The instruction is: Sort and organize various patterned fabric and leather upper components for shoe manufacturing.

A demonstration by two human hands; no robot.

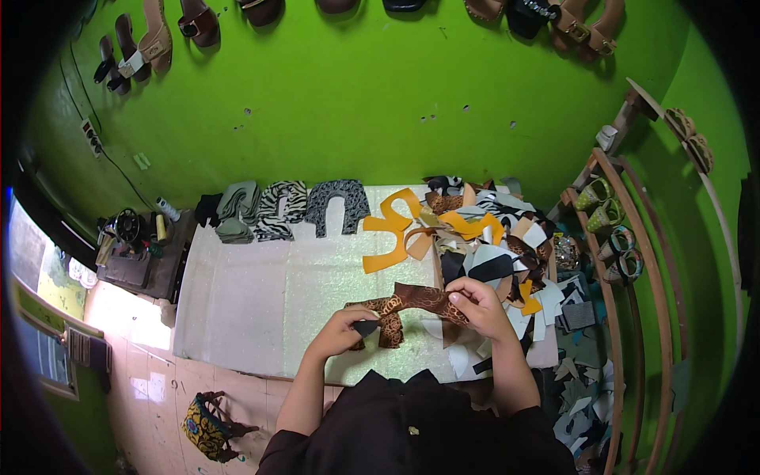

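A curved brown piece of patterned shoe-upper material [419, 298] is stretched between my hands over the table. My right hand [481, 309] pinches its right end between thumb and fingers. My left hand [339, 332] is closed at the left side, with a small dark flap [365, 328] showing at its fingers. Another brown patterned piece [391, 331] hangs or lies just beside my left fingers; whether it is joined to the first I cannot tell. Yellow U-shaped cut pieces [385, 244] lie farther back on the white table [229, 309].
Stacks of cut uppers, grey-green [236, 212], zebra-striped [280, 210] and dark speckled [336, 207], line the table's back. A heap of scraps [495, 261] covers the right side. A sewing machine [128, 226] stands left, a wooden rack [633, 293] right, a patterned stool [207, 426] on the floor.
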